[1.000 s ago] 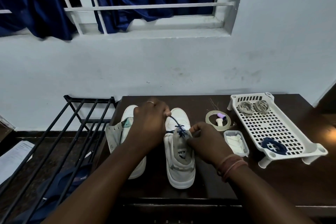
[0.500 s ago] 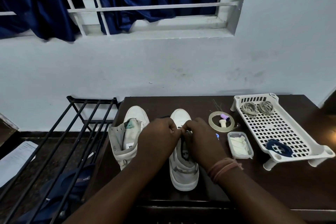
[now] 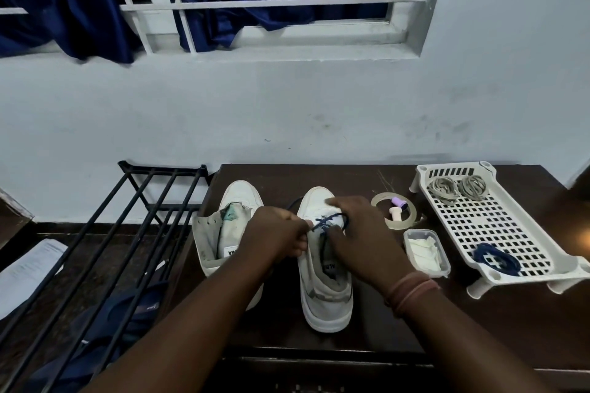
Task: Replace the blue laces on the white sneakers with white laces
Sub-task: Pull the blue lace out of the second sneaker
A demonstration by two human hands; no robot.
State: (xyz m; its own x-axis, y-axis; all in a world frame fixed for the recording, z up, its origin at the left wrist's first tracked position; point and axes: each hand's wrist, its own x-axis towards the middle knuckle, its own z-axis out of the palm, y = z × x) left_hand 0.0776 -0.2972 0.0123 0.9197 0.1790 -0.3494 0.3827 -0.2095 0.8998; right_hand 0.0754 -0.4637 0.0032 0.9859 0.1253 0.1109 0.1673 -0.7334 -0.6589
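L hand (image 3: pixel 274 236) pinches blue lace (image 3: pixel 329 222) on R sneaker (image 3: pixel 325 293); R hand (image 3: pixel 357 239) over it, grip unclear. Perforated tray (image 3: pixel 498 233), tape ring (image 3: pixel 410 212) just right.

Left hand (image 3: pixel 277 234) fisted in a pinching grip, right hand (image 3: pixel 360 234) fingers spread, arms extended forward

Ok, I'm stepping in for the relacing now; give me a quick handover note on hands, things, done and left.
Left hand pinches the blue lace beside the right sneaker. Right hand rests over that sneaker's eyelets, fingers on the lace.
Left sneaker has no lace and gapes open; one coiled blue lace lies in the white tray, two pale lace coils at its far end.
Done: left sneaker stripped.
Left: finish unlacing the right sneaker, then thread both pale laces.
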